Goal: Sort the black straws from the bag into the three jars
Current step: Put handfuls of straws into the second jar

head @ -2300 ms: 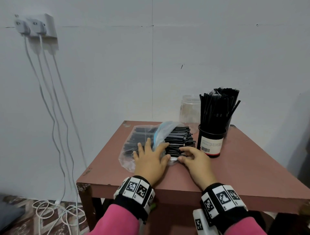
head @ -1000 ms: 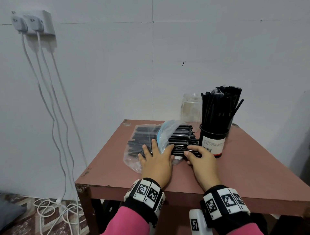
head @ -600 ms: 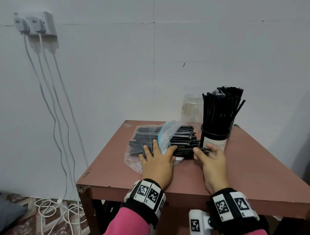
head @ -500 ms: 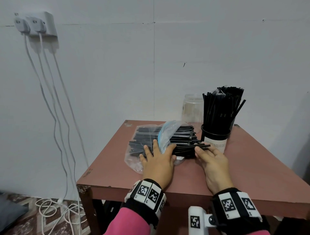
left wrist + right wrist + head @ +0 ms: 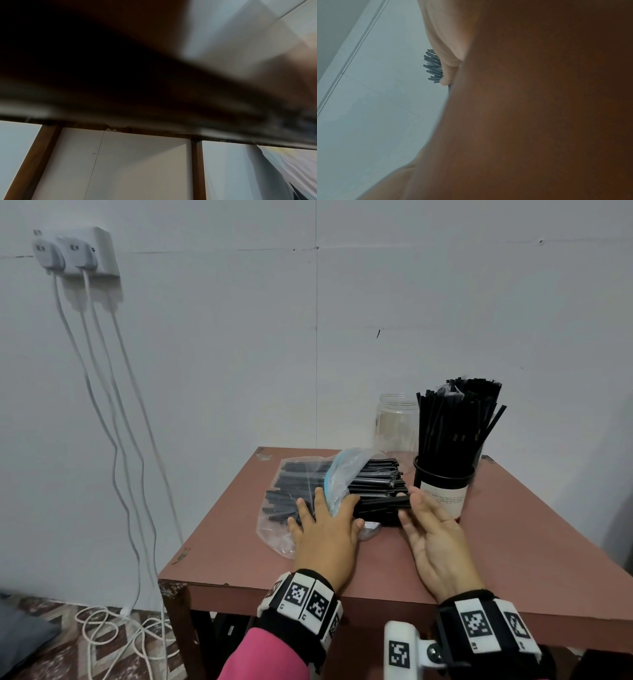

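A clear plastic bag (image 5: 291,474) with a blue zip edge lies on the reddish table (image 5: 513,542), and a bundle of black straws (image 5: 373,477) pokes out of its mouth to the right. My left hand (image 5: 325,522) lies flat on the bag, fingers spread, pressing it down. My right hand (image 5: 428,522) stands on edge, its straight fingers against the straw ends (image 5: 433,66). A black jar with a white label (image 5: 443,491), packed with upright straws, stands just behind the right hand. An empty clear jar (image 5: 395,422) is at the back. The left wrist view is dark and blurred.
The table is pushed against a white wall (image 5: 342,337). A socket with plugged chargers (image 5: 75,254) sits high on the left, and white cables (image 5: 113,618) hang down to the patterned floor. Bare tabletop lies to the right of the jars.
Half a second ago my right hand pinched a few straws drawn out to the right. Now its fingers are straight against the straw ends. The left hand stays on the bag.
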A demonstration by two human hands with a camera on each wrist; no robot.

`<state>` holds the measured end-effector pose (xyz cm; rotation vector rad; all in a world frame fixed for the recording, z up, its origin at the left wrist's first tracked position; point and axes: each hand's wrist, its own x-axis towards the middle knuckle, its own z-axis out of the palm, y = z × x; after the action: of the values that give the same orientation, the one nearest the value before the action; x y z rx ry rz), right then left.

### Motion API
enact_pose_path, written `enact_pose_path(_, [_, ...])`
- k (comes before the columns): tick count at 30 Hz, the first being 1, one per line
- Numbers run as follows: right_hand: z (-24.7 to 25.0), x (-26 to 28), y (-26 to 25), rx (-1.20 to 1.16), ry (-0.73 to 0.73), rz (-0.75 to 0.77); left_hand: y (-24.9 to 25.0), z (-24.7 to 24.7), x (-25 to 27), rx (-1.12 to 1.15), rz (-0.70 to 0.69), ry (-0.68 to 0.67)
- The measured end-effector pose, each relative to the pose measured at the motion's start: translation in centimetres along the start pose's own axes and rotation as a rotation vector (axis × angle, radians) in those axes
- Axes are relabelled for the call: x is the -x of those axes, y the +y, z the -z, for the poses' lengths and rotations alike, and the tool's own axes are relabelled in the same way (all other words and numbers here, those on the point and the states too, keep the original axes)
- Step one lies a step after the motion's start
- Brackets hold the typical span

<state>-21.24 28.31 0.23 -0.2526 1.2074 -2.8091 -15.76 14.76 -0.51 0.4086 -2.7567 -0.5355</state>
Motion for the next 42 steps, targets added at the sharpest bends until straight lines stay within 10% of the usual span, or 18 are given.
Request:
enact_pose_path(19, [-0.6, 0.1, 0.4, 0.179, -0.135, -0.136, 0.2, 0.1, 0.3, -0.050, -0.045, -0.018])
enact_pose_path(24, [-0.1, -0.4, 0.6, 0.127, 0.077, 0.048, 0.0, 0.0, 0.2, -0.034, -0.007, 0.001])
enact_pose_path(42, [0.2, 0.2, 0.9, 0.195, 0.126, 0.146, -0.1, 0.0, 0.3, -0.049, -0.018, -0.009])
